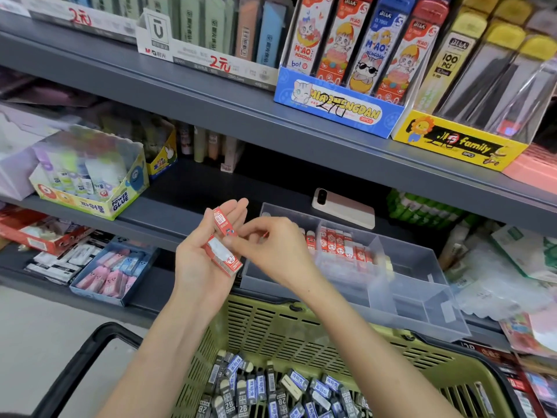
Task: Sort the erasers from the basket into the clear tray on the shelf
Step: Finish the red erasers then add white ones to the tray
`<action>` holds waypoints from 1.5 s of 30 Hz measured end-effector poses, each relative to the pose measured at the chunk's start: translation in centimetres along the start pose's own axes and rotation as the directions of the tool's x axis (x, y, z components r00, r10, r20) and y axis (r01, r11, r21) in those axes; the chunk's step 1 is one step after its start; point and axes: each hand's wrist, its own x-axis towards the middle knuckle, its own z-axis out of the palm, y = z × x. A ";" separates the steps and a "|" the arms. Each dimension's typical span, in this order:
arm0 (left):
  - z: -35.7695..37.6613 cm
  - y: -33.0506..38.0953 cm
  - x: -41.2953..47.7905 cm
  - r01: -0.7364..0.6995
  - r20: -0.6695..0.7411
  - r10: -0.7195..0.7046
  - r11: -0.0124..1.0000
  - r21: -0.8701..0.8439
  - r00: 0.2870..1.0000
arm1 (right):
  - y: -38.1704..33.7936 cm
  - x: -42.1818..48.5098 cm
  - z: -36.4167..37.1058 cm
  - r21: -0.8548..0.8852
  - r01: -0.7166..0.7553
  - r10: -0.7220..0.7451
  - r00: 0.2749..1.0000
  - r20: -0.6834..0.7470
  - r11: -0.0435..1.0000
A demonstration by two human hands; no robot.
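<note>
From the head camera, a clear tray [422, 300] of hard, see-through plastic sits at the front edge of a dark grey metal shelf [156, 212], split by thin walls into oblong compartments. In its rear left compartments stand red-sleeved erasers [340, 245], small blocks packed upright in tight rows, partly hidden behind the right hand [271, 251]. Just below the tray is the basket [286, 327], olive-green slotted plastic with a black handle [75, 357] swung down on its left. Its bottom is covered by a loose heap of blue and black erasers [271, 390], many printed 2B and lying at all angles. Over the near left corner of the tray, the left hand [202, 260] is spread palm up with its fingers almost straight, and two red erasers [224, 256] in glossy paper sleeves lie on it, one on the palm and one up on the fingers. The right hand has its fingers curled, thumb and forefinger pinching at these erasers where they meet; which of the two it grips cannot be told. Behind the tray a pale phone [343, 208] lies flat on the shelf. Further left a cardboard glue box [90, 191] holds small bottles. On the lower shelf, a blue box [99, 292] holds pink and blue packets. On the shelf above stand a blue cartoon display box [337, 107] and a yellow one [458, 140], both holding tall slim cases.
</note>
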 end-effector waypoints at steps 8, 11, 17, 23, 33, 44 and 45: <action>-0.3 -0.2 0.1 -0.002 0.140 -0.004 0.999 0.044 0.990 | 0.9 -0.9 -1.1 0.414 -0.047 0.063 0.998 -0.024 0.909; -0.7 -0.3 0.4 -0.018 0.033 0.016 0.998 0.068 0.999 | 2.5 -0.4 -3.4 0.705 -0.101 0.194 0.980 -0.053 0.702; -0.8 0.0 1.2 0.021 -0.241 -0.017 1.000 0.015 0.970 | 5.2 1.9 -5.5 0.703 -0.206 0.352 0.934 -0.067 0.681; -1.2 -0.2 1.2 0.012 -0.299 -0.048 0.993 -0.120 0.953 | 5.1 4.4 -3.6 0.469 -0.364 0.415 0.910 -0.005 0.804; 0.1 0.0 0.8 0.010 -0.169 -0.041 0.984 -0.178 0.985 | 5.1 4.8 -1.2 0.126 -0.244 0.261 0.954 -0.147 0.962; 0.0 -1.4 -0.4 -0.108 0.222 0.062 0.973 0.203 0.973 | 0.9 -2.9 -1.3 -0.032 0.250 -0.252 0.959 -0.127 0.968; 0.1 -1.6 -0.6 -0.118 0.256 0.057 0.966 0.229 0.965 | 1.0 -3.3 -1.3 -0.084 0.253 -0.264 0.953 -0.149 0.964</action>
